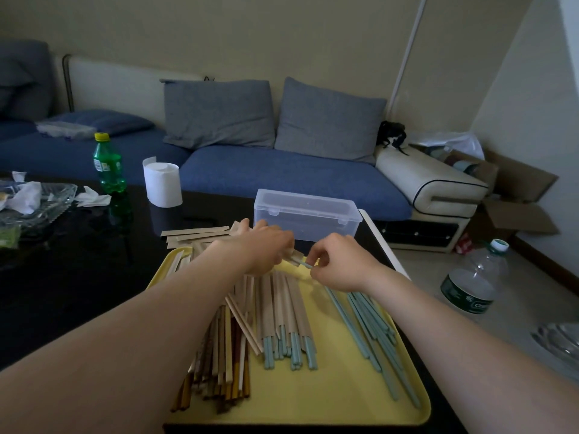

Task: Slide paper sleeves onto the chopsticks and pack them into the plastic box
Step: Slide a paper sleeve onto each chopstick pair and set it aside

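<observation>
Over the yellow plastic tray [344, 389], left hand [266, 245] grips a brown paper sleeve [296, 256] steady; right hand [340, 266] pinches a pale-blue chopstick [306, 264], apparently to feed it in.

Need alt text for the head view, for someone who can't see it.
Over a yellow tray, the left hand holds a brown paper sleeve while the right hand pinches a light-blue chopstick at its opening. Sleeved chopsticks and bare chopsticks lie on the tray; a clear plastic box stands behind it.
</observation>
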`<state>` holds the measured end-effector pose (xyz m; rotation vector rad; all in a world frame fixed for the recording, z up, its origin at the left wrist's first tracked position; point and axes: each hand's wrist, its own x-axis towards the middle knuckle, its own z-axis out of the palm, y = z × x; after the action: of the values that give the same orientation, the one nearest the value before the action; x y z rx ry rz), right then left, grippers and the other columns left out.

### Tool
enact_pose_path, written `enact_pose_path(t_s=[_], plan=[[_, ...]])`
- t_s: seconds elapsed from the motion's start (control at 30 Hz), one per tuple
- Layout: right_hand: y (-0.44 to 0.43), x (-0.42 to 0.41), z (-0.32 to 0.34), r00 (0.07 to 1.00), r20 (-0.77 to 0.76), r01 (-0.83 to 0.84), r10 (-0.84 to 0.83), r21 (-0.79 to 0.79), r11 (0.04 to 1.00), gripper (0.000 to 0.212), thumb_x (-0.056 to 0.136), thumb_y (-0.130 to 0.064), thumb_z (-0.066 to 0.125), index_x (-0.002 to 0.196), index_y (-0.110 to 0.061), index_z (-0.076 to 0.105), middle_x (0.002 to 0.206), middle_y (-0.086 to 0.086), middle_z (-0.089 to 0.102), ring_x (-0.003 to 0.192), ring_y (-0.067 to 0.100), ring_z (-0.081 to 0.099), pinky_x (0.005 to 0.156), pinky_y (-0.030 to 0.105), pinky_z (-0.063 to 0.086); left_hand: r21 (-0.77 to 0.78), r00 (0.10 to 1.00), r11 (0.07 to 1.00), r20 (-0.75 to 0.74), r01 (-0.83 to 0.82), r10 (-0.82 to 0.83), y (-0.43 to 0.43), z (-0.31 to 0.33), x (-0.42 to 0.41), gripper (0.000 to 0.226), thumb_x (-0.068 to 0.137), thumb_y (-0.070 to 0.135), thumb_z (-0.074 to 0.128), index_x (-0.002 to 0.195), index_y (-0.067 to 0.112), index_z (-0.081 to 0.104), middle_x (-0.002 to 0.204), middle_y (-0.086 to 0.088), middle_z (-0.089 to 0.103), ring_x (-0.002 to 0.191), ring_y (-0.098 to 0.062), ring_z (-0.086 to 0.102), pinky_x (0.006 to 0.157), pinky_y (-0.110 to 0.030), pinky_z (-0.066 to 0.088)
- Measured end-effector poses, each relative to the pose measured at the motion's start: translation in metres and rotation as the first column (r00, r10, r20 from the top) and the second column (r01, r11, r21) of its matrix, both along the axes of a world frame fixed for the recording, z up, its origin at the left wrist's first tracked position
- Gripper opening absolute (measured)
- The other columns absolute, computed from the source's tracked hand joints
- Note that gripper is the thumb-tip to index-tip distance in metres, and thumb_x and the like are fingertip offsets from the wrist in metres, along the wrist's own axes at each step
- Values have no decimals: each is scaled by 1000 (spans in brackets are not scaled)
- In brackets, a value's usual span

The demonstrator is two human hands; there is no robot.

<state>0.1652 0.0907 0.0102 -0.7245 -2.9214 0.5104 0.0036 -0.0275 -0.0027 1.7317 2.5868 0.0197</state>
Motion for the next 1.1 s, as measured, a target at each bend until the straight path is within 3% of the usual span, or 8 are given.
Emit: enact_pose_path(t_s=[0.13,0.27,0.4,0.53,0.7,0.83,0.97,1.1], plan=[[3,-6,-2,983,-175,20,-49,-162,987,36,93,-18,82,129,-16,74,90,-5,77,86,6,72,70,17,51,79,995,997,91,23,-31,-2,1,2,26,100,20,64,116,35,51,120,8,60,122,-20,52,112,-53,35],[2,-7,1,954,-201,179,-225,-221,959,55,91,-46,85,131,-24,54,108,1,69,97,15,66,69,22,45,109,986,994,162,21,-39,-1,4,4,25,102,21,62,123,30,54,124,4,59,120,-21,53,107,-51,42],[1,-9,-1,929,-163,277,-333,-293,915,25,111,-47,53,109,-22,50,93,-1,53,92,21,65,70,31,47,107,983,994,185,-2,-18,-2,9,7,25,104,22,60,128,26,53,129,1,58,122,-23,53,108,-51,41],[-1,-21,-1,879,-236,211,-415,-587,781,21,110,-36,42,111,-22,57,102,7,61,102,26,64,102,54,57,90,984,996,174,15,-30,-3,11,10,25,104,22,59,128,25,54,131,1,57,124,-24,52,107,-50,42],[-10,-25,4,880,-174,139,-442,-796,589,36,114,-44,38,143,-26,49,135,13,60,128,29,57,114,49,44,73,985,996,164,49,-60,-2,15,15,27,104,20,59,131,24,57,133,0,58,125,-24,52,107,-48,40],[4,-17,3,885,-129,341,-447,-473,812,28,111,-26,43,115,-9,65,114,21,70,97,32,68,82,41,54,40,989,998,138,41,-46,-3,11,12,31,104,19,59,134,24,56,133,0,59,128,-24,51,112,-49,35],[3,0,3,926,184,348,-329,-81,934,9,94,-12,71,90,-6,68,78,13,75,56,21,71,58,29,63,13,994,1000,112,9,-11,-3,4,3,28,103,19,61,129,28,57,130,2,60,130,-24,50,118,-56,27],[-9,1,7,881,384,302,-276,-9,953,24,85,-14,90,93,-6,69,77,13,78,56,19,75,64,31,68,-18,996,1000,86,13,-11,-4,2,-1,28,102,21,63,127,30,57,130,3,59,132,-24,48,119,-60,24]])
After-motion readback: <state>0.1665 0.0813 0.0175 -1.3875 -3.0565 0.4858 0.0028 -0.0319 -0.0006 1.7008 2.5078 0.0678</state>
